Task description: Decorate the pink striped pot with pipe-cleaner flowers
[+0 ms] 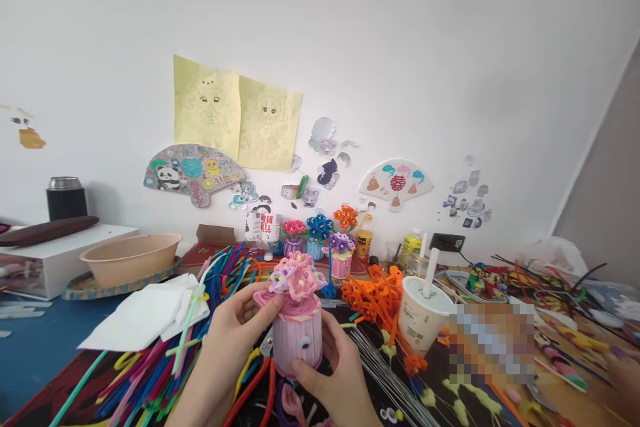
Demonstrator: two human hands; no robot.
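My left hand (246, 315) pinches the pink pot (289, 340) at its left rim; my right hand (344, 363) clasps its lower right, thumb near.

Both bare forearms (197, 390) reach in from the bottom edge. The left hand (243, 320) sits higher, thumb angled up and inward, fingers bent; the lower right hand (341, 359) curves inward, thumb pointing leftward.
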